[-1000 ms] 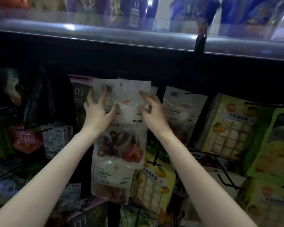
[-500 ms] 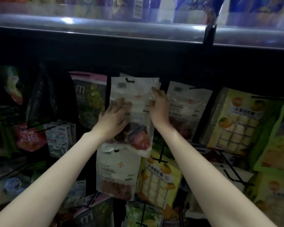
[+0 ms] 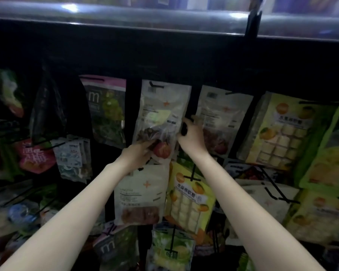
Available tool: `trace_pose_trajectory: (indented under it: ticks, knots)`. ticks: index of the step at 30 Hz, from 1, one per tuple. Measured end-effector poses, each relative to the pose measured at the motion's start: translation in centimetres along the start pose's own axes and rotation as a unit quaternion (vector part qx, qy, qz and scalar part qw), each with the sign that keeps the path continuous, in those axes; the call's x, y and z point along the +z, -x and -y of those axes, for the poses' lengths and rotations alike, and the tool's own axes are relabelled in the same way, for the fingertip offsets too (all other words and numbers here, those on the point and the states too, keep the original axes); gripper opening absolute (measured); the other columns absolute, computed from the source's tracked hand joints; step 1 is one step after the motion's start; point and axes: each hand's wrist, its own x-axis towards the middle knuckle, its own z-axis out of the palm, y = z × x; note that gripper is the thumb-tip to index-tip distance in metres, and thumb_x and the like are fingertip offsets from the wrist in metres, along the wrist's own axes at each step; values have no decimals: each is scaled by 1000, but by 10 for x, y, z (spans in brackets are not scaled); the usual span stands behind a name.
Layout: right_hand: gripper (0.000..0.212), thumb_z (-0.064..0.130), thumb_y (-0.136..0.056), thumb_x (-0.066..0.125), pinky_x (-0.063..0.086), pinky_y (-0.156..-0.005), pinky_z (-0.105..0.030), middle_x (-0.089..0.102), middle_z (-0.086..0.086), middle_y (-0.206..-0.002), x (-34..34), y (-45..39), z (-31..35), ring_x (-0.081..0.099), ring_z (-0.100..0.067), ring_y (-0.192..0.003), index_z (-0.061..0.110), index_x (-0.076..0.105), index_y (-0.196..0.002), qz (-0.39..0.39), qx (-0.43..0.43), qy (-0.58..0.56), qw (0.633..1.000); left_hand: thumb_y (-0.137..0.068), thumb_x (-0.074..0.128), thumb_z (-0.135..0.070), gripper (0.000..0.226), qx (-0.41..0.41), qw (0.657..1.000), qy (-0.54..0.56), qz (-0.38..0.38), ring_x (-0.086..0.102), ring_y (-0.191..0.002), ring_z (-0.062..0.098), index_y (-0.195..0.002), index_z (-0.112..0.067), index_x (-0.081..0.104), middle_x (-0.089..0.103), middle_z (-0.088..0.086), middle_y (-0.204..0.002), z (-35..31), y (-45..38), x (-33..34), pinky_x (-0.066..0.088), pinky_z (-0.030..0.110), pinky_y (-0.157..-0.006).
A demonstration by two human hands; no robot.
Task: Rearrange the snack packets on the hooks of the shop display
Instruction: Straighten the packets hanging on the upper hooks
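Note:
A white packet of dried fruit (image 3: pixel 162 112) hangs from a black hook (image 3: pixel 155 85) in the upper row of the dark display. My left hand (image 3: pixel 138 153) holds the packet's bottom edge from below, fingers curled under it. My right hand (image 3: pixel 192 132) grips its right edge at mid height. A similar white packet (image 3: pixel 223 114) hangs just to the right, and another white one (image 3: pixel 141 194) hangs directly below.
Yellow fruit-candy packets (image 3: pixel 278 133) fill the right side, and one (image 3: pixel 188 196) hangs low in the middle. A pink-topped packet (image 3: pixel 106 106) hangs to the left, with red and dark packets further left. A glass shelf edge (image 3: pixel 164 16) runs overhead. Bare black hooks (image 3: pixel 272 190) stick out at lower right.
The white packet went up and back onto the hook. My left hand slid from its middle down to the bottom edge, and my right hand slipped lower along the right edge.

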Motion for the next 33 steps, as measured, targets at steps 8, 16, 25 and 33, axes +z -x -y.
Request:
trace_pose_trajectory:
  ticks: [8, 16, 25, 33]
  knots:
    - [65, 7, -93, 50, 21, -111, -29, 21, -4, -153, 52, 67, -12, 19, -22, -141, 15, 19, -149, 256, -38, 98, 961, -97, 46, -28, 30, 16, 996, 66, -61, 53, -114, 10, -125, -23, 58, 53, -6, -133, 21, 63, 8, 39, 9, -78]
    - [69, 10, -88, 55, 24, -110, -42, 21, -2, -149, 86, 61, -38, 15, -30, -138, 20, 20, -147, 209, -4, 234, 949, -97, 43, -21, 55, 39, 997, -50, -34, 15, -142, 18, -147, -33, 21, 16, -11, -155, 30, 104, 6, 29, 37, -109]
    - [8, 13, -91, 56, 31, -55, -22, 61, -3, -88, 76, 88, -14, 53, -14, -77, 7, 62, -92, 152, -15, 75, 985, -95, 43, -18, 62, 28, 994, -105, -24, 8, -144, 17, -148, -34, 15, 11, -12, -156, 31, 109, 6, 28, 44, -110]
    - [10, 10, -89, 59, 38, -71, -20, 53, 4, -84, 15, 124, -18, 50, -11, -80, 15, 54, -82, 148, -128, 102, 975, -85, 38, -56, 60, 71, 991, -76, -82, 21, -141, 18, -139, -30, 38, 33, -6, -148, 31, 122, 3, 25, 50, -110]
